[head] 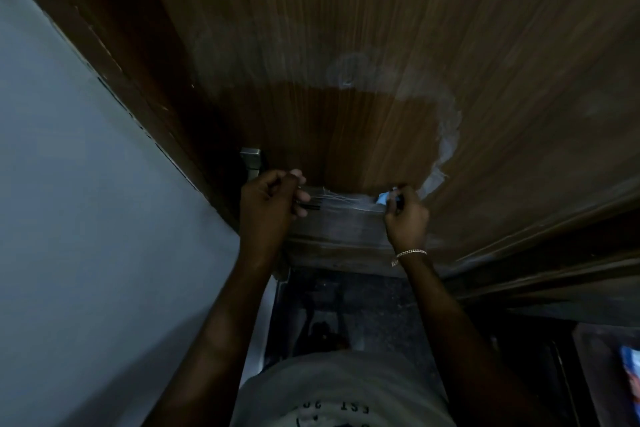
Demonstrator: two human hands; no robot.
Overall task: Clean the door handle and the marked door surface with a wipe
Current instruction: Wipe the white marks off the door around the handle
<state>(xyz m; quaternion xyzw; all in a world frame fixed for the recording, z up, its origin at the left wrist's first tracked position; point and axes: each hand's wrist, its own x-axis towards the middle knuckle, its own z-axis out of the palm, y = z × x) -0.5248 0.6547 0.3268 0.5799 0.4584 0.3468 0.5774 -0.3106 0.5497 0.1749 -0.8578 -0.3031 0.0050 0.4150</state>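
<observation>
The brown wooden door (381, 28) fills the upper view, with a darker damp patch (346, 128) ringed by whitish smears (448, 135). A metal door handle plate (251, 158) sits at the door's left edge, just above my left hand (268, 204). That hand's fingers are curled, pinching the left end of a thin, creased, translucent wipe (337, 201). My right hand (405, 215) pinches the wipe's pale blue right end (382, 198), so it is stretched between both hands in front of the door. The handle's lever is hidden behind my left hand.
A grey-blue wall (86, 218) runs down the left side. A dark wooden frame or ledge (536, 263) slants along the right. Dark floor (363, 315) lies below my arms. Something blue and white (632, 374) shows at the right edge.
</observation>
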